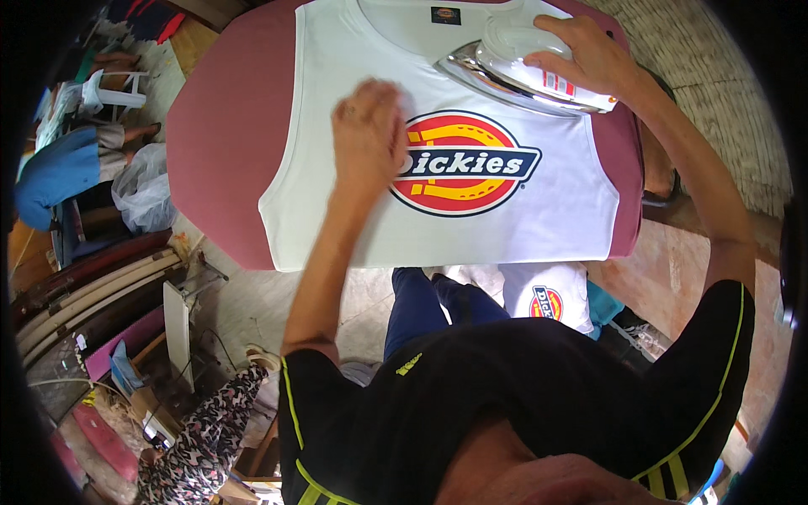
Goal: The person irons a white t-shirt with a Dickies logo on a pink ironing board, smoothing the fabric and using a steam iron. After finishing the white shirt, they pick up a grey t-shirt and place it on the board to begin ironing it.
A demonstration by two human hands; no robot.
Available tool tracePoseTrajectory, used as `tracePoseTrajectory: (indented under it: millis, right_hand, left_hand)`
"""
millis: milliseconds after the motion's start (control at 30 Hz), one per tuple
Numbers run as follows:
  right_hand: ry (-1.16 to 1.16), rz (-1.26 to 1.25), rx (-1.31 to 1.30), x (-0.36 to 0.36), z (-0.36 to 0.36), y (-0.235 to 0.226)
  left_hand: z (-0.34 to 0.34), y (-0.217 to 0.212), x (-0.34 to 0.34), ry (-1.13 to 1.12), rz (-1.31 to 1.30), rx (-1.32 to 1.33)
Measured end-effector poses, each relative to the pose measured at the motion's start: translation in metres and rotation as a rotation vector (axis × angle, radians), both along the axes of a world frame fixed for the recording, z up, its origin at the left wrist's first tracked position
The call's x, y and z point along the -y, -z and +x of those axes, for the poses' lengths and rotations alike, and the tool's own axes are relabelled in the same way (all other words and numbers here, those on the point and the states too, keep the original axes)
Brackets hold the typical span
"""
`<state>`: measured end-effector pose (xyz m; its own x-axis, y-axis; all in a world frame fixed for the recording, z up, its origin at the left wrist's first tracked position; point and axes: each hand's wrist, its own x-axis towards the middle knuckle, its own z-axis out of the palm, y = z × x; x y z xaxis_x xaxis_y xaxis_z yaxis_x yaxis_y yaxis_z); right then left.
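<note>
A white sleeveless shirt [337, 227] lies spread over a dark pink padded ironing board, its neckline at the far side. A red, yellow and dark blue printed emblem [467, 199] fills the middle of its chest. My right hand [593, 57] grips the white clothes iron [526, 63] by its handle. The iron's shiny metal base rests on the shirt's upper right, its tip toward the neckline. Over the shirt, just left of the emblem, is my left hand [368, 130]. Motion smears its fingers, so I cannot tell how they are held.
The ironing board [219, 143] extends left beyond the shirt. Below its near edge hangs or lies another white printed garment [547, 295]. People sit at the left, near a clear plastic bag [145, 189] and stacked boards [93, 295]. A ledge [715, 223] runs along the right.
</note>
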<state>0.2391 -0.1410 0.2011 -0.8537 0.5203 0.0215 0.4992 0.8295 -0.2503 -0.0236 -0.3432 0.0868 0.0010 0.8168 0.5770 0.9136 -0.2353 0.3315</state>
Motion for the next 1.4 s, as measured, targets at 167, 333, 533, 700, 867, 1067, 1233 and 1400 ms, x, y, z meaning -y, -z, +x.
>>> tracePoseTrajectory:
  millis: [167, 333, 533, 700, 867, 1067, 1233, 1400]
  right_hand:
    - [-0.079, -0.012, 0.000, 0.001, -0.016, -0.001]
    - [-0.093, 0.092, -0.022, 0.001, -0.009, 0.007]
    - [-0.041, -0.003, 0.067, 0.021, -0.078, -0.007]
    - [-0.042, 0.020, 0.003, 0.024, -0.098, -0.005]
    - [0.080, 0.005, 0.035, 0.017, -0.068, 0.008]
    - [0.056, -0.087, -0.079, 0.028, -0.088, -0.003]
    - [0.156, -0.063, -0.075, 0.041, -0.129, -0.010]
    - [0.284, -0.104, -0.103, 0.049, -0.171, -0.005]
  left_hand:
    - [-0.060, 0.022, -0.068, -0.048, -0.055, -0.185]
    - [-0.075, 0.026, -0.092, -0.078, -0.108, -0.291]
    - [-0.116, 0.021, -0.108, 0.079, -0.160, -0.304]
    - [-0.139, 0.019, -0.126, 0.238, -0.119, -0.184]
    - [-0.140, 0.023, -0.136, 0.182, -0.075, -0.087]
    - [-0.165, 0.017, -0.181, 0.198, 0.014, -0.139]
    - [-0.177, -0.013, -0.193, 0.041, -0.157, -0.195]
    - [-0.219, -0.004, -0.186, 0.065, -0.308, 0.096]
